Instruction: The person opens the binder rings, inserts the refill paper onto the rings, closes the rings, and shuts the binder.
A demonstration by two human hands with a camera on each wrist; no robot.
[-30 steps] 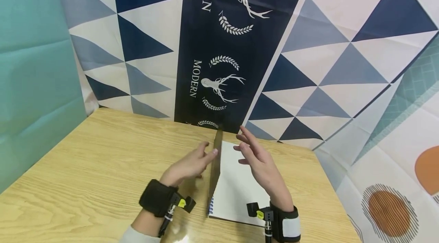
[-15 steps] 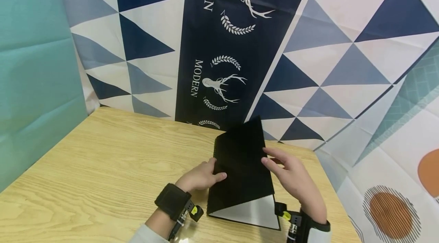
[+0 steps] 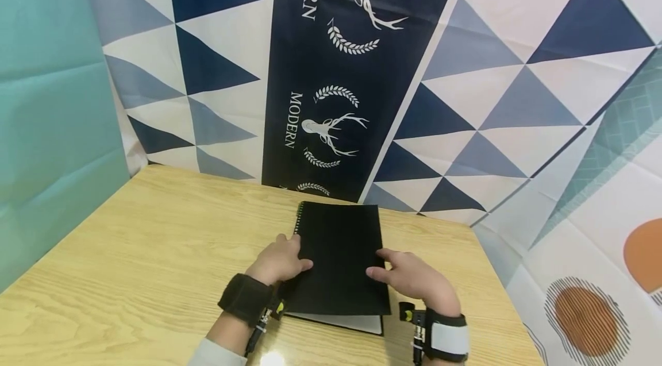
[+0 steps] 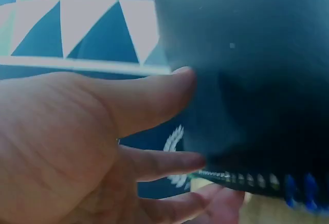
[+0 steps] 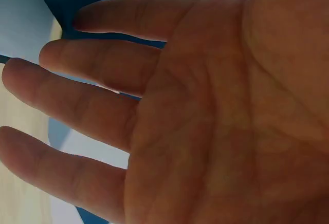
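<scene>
A spiral notebook (image 3: 338, 239) with a black cover lies on the wooden table, its binding on the left. A pale page strip (image 3: 357, 323) shows under the cover's near edge. My left hand (image 3: 276, 261) holds the bound edge, thumb over the cover; in the left wrist view its other fingers (image 4: 169, 163) reach along the coil. At the opposite edge is my right hand (image 3: 414, 280), its thumb and a fingertip touching the cover. Its fingers (image 5: 77, 106) stretch out fairly straight and spread in the right wrist view.
The wooden table (image 3: 155, 251) extends left of the notebook. Behind it hangs a patterned cloth (image 3: 320, 67) with deer heads and triangles. A teal cloth (image 3: 57, 124) hangs on the left. Both wrists wear black camera straps (image 3: 245, 299).
The notebook's black cover has swung over from left to right, hiding most of the white page. The notebook has shifted left and turned slightly. Both hands have come to its side edges.
</scene>
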